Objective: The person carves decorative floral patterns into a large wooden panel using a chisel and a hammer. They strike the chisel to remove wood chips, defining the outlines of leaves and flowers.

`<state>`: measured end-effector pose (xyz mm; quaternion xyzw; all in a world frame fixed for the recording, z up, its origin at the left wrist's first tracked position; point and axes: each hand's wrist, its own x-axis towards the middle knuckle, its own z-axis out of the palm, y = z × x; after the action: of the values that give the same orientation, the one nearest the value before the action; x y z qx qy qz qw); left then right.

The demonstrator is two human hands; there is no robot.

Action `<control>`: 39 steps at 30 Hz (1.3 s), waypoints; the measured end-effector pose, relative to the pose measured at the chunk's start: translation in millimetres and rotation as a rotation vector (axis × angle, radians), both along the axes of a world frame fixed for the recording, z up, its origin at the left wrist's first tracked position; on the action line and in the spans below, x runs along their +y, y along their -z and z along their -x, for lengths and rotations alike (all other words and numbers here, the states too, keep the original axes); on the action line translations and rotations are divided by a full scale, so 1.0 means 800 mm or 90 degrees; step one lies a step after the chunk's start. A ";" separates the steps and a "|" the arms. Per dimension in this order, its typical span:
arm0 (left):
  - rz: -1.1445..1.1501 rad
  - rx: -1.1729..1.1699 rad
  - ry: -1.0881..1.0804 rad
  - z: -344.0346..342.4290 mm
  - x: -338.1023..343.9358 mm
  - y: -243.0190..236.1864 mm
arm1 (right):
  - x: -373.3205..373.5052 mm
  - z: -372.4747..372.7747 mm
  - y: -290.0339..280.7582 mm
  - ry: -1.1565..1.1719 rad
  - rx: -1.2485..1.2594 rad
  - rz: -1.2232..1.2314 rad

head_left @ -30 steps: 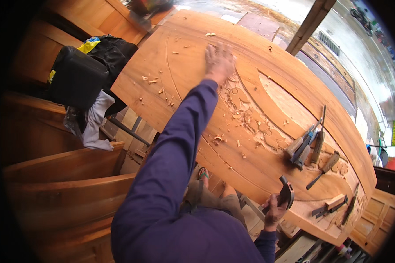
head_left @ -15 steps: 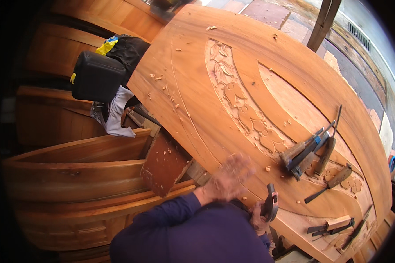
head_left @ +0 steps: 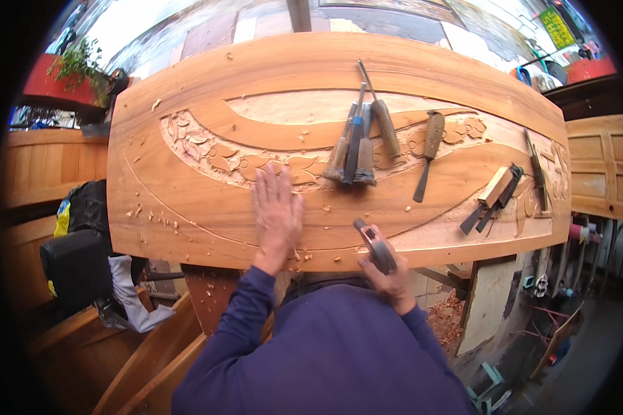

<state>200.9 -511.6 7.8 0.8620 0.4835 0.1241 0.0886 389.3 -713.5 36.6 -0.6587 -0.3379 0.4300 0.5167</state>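
A large wooden panel [head_left: 311,52] with carved leaves and flowers lies in front of me. My left hand [head_left: 277,214] is flat on it, fingers outstretched over the lower edge of the carved band [head_left: 221,158]. Closed around a hammer [head_left: 379,252], my right hand [head_left: 394,280] is at the panel's near edge; the handle is mostly hidden. Beyond the hands lies a cluster of chisels [head_left: 356,149], with a single wooden-handled chisel [head_left: 432,138] to their right. More chisels [head_left: 495,190] rest near the panel's right end, beside another long dark tool [head_left: 536,169].
Wood shavings [head_left: 149,213] are scattered over the panel. At the left stands a black case [head_left: 76,266] with a grey cloth [head_left: 128,294] hanging beside it. Wooden boards [head_left: 159,356] lean below. A potted plant [head_left: 76,66] is at the far left, and panelled doors [head_left: 602,162] stand at the right.
My view has swung to the right and levelled out. The left hand, blurred above the near edge before, now lies farther in on the panel. The hammer stays in my right hand.
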 end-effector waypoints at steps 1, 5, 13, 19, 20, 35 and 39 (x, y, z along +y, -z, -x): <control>0.022 -0.028 0.054 -0.009 -0.026 -0.005 | -0.019 -0.005 -0.014 0.024 -0.051 -0.012; 0.062 -0.241 0.209 -0.016 -0.069 -0.015 | -0.082 0.003 -0.032 0.232 -0.151 -0.047; 0.002 -0.320 0.077 -0.110 0.018 -0.021 | -0.100 -0.045 -0.002 0.384 0.025 -0.011; 0.065 -0.361 -0.037 -0.118 0.018 -0.031 | -0.080 -0.080 0.020 0.314 0.038 0.038; 0.057 -0.380 -0.068 -0.118 0.011 -0.037 | -0.085 -0.092 0.024 0.293 0.062 0.063; 0.143 -0.895 -0.184 -0.088 0.003 -0.064 | 0.039 -0.078 -0.029 0.069 0.079 0.022; 0.152 -0.929 -0.054 -0.091 0.040 -0.069 | 0.053 -0.053 -0.023 0.049 0.052 0.006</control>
<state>273.3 -479.6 62.9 0.5257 0.3448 0.6154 0.4754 431.8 -671.1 55.1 -0.6553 -0.2892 0.4381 0.5431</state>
